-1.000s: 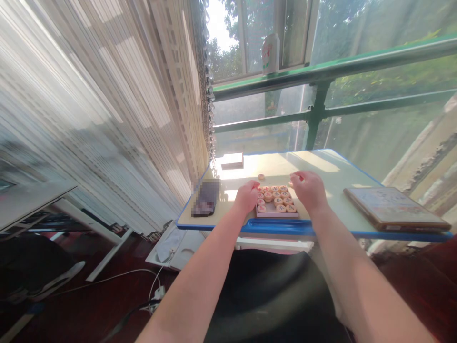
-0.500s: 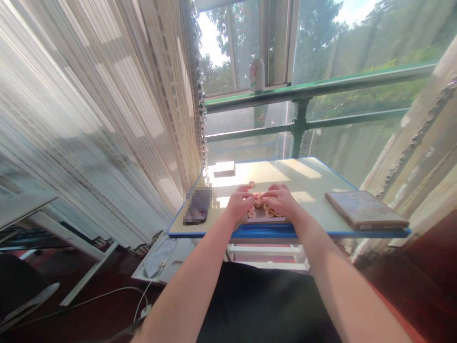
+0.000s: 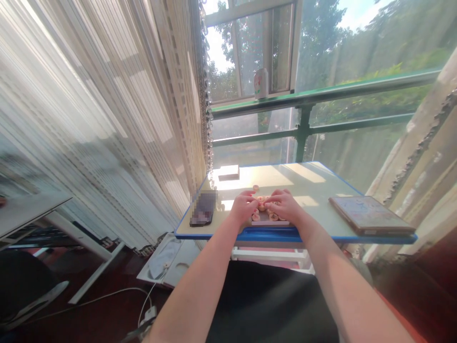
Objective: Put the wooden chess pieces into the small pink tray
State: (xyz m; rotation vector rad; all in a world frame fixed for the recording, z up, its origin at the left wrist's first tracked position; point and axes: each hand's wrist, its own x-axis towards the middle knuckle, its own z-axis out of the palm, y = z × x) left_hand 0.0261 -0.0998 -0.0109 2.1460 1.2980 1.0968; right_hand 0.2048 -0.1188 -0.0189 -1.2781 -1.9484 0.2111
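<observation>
A shallow tray (image 3: 268, 219) packed with several round wooden chess pieces (image 3: 264, 207) lies at the near edge of a small blue-rimmed table (image 3: 321, 183). My left hand (image 3: 243, 207) rests on the tray's left side, fingers curled down onto the pieces. My right hand (image 3: 285, 206) covers the tray's right side, fingers bent over the pieces too. The two hands nearly touch above the middle of the tray. One loose piece (image 3: 255, 187) lies on the table just beyond them. Whether either hand grips a piece is hidden.
A dark phone (image 3: 203, 214) lies at the table's left. A flat box (image 3: 229, 172) sits at the far left corner. A folded game board (image 3: 371, 215) lies at the right. A can (image 3: 261, 83) stands on the window ledge. Curtains hang left; cables and a bag lie on the floor.
My hands have come together from the tray's two sides and now cover most of the pieces. The view has tilted up a little toward the window.
</observation>
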